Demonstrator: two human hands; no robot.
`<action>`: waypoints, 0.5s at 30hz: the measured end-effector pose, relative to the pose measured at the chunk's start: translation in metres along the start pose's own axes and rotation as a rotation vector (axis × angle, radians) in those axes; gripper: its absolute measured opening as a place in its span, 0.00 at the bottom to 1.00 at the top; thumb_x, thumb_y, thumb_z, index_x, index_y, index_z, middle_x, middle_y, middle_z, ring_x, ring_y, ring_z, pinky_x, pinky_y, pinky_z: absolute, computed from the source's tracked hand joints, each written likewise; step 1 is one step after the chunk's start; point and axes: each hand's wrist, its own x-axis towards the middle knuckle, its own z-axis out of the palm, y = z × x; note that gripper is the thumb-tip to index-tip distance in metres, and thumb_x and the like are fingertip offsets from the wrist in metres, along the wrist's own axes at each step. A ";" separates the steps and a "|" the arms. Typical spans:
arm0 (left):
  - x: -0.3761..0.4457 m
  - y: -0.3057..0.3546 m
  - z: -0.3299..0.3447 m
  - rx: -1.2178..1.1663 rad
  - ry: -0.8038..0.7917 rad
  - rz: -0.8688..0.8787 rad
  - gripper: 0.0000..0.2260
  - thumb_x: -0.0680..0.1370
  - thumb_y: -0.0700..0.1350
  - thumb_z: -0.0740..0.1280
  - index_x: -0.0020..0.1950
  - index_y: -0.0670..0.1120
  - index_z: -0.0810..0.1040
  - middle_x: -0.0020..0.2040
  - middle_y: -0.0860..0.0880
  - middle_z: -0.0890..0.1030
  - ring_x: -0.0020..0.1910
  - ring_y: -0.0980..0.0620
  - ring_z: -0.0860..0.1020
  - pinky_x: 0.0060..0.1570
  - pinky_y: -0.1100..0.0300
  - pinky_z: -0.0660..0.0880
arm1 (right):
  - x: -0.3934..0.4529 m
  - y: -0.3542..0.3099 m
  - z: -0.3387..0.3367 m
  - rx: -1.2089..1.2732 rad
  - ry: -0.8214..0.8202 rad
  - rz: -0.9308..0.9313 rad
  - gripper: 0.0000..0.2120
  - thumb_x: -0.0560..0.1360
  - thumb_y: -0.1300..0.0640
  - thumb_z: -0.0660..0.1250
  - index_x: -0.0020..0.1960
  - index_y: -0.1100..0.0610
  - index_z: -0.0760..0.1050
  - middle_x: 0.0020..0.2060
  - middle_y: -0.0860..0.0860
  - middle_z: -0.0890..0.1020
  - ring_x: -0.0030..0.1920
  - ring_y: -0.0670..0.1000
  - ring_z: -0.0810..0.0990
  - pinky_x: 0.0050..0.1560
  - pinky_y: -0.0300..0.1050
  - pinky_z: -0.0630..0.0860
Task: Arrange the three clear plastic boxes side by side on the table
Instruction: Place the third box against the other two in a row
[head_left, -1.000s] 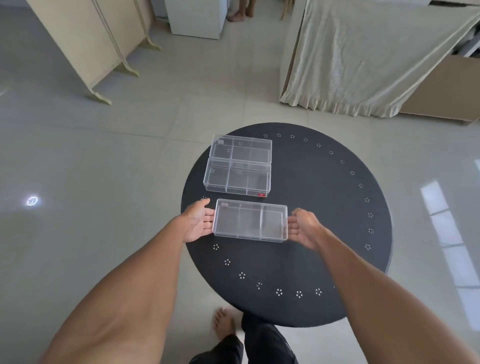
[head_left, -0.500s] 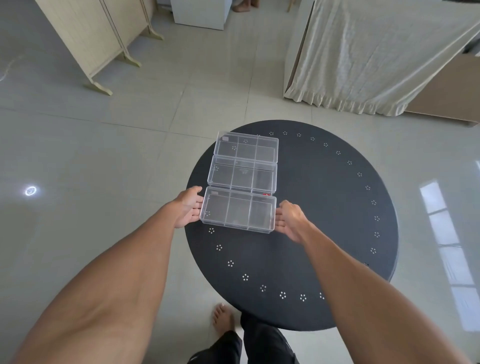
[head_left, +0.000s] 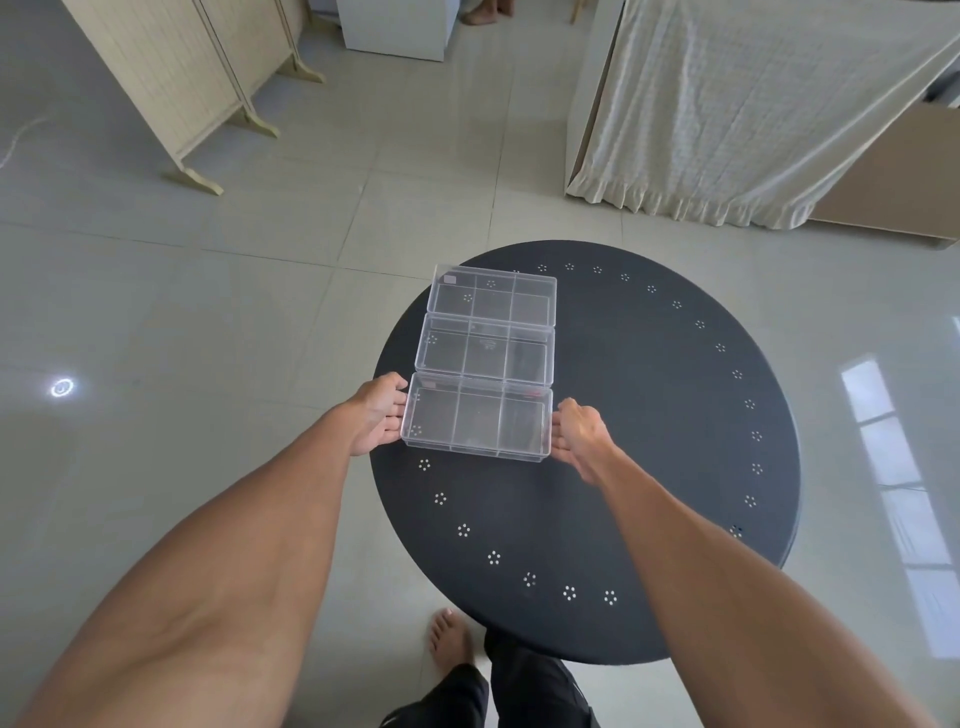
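Note:
Three clear plastic boxes with inner dividers lie in a line on the round black table (head_left: 649, 415), long sides touching. The far box (head_left: 493, 295) sits near the table's back left edge, the middle box (head_left: 485, 351) right behind the near box (head_left: 477, 423). My left hand (head_left: 379, 413) presses the near box's left end and my right hand (head_left: 576, 431) presses its right end, so I hold it between both hands.
The table's left edge runs just beside my left hand. A folding screen (head_left: 171, 78) stands at the far left, a cloth-covered frame (head_left: 753, 104) at the far right, and a white cabinet (head_left: 400, 26) behind. My bare foot (head_left: 449, 642) is under the table's near edge.
Both hands carried the near box away from me and to the left until it met the middle box. The other two boxes stayed put.

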 end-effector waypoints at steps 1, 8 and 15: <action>0.000 0.000 0.000 0.001 0.004 0.000 0.23 0.83 0.49 0.54 0.72 0.36 0.71 0.59 0.40 0.80 0.58 0.42 0.79 0.58 0.51 0.74 | 0.000 0.000 0.000 0.002 0.003 0.000 0.27 0.86 0.57 0.51 0.75 0.73 0.75 0.71 0.68 0.83 0.71 0.67 0.85 0.72 0.59 0.83; -0.001 0.003 0.004 0.018 0.029 0.011 0.22 0.83 0.48 0.53 0.69 0.37 0.73 0.58 0.40 0.80 0.56 0.42 0.80 0.58 0.51 0.74 | 0.003 0.002 0.000 -0.020 0.017 -0.002 0.27 0.86 0.57 0.51 0.75 0.73 0.75 0.71 0.68 0.83 0.71 0.67 0.85 0.69 0.56 0.85; -0.003 0.004 0.005 0.012 0.061 0.030 0.16 0.82 0.48 0.54 0.59 0.40 0.76 0.52 0.42 0.83 0.50 0.45 0.82 0.52 0.52 0.76 | 0.011 0.001 0.001 -0.116 0.028 -0.009 0.29 0.84 0.56 0.51 0.77 0.73 0.71 0.74 0.69 0.78 0.75 0.70 0.78 0.76 0.68 0.77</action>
